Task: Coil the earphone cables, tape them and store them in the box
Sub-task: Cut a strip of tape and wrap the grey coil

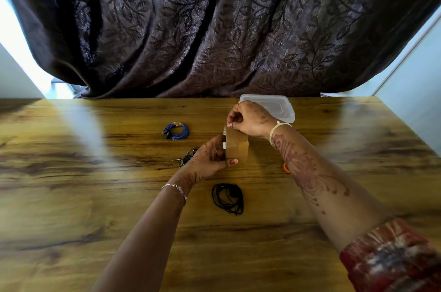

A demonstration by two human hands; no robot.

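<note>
Left hand [210, 160] holds one tape roll [237, 147], right hand [249, 120] pinching its end, overlapping one box [274, 105]. Three earphones on the table [95, 184]: blue coil [178, 130], black coil [228, 198], and dark coil [187, 157] half hidden by the left hand.

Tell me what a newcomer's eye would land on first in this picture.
First, the two hands at mid-table: the left hand holds a roll of brown tape while the right hand pinches at its top edge. Next come a black coil of earphone cable nearest the person and a blue coil farther left, both on the wooden table. Behind hangs a dark leaf-patterned curtain, with a clear plastic box at the table's far edge.
</note>
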